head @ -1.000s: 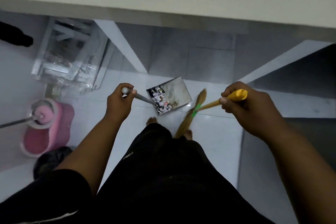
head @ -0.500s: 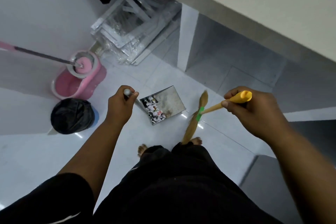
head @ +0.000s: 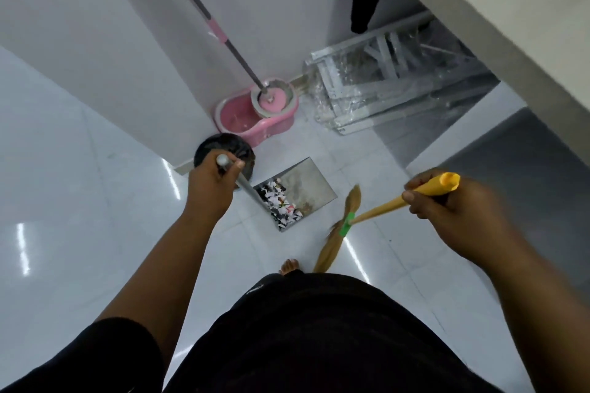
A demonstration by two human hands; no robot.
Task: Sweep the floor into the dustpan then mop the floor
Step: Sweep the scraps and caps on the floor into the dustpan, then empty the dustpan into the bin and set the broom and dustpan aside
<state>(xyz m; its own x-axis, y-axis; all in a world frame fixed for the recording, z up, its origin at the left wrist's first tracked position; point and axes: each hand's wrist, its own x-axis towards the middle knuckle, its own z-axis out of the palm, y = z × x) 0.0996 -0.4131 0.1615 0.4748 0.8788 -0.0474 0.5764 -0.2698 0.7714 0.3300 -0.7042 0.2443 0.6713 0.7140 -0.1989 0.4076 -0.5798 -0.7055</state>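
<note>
My left hand [head: 212, 185] grips the grey handle of a metal dustpan [head: 308, 183], which hangs just above the white tiled floor [head: 95, 201] and holds a pile of paper scraps [head: 281, 204]. My right hand [head: 447, 204] is closed on the yellow handle of a straw broom [head: 338, 236], whose bristles hang down beside my bare foot [head: 289, 266]. The dustpan sits between both hands, left of the broom head.
A pink mop bucket [head: 255, 115] with a mop [head: 220, 35] standing in it is against the wall. A black-lined bin [head: 230, 147] sits beside my left hand. Plastic-wrapped metal frames [head: 383, 89] lean under a white counter [head: 498, 25].
My view has swung left, so the bucket, mop and bin now sit ahead of me. Both hands keep their grips; dustpan and broom moved with me.
</note>
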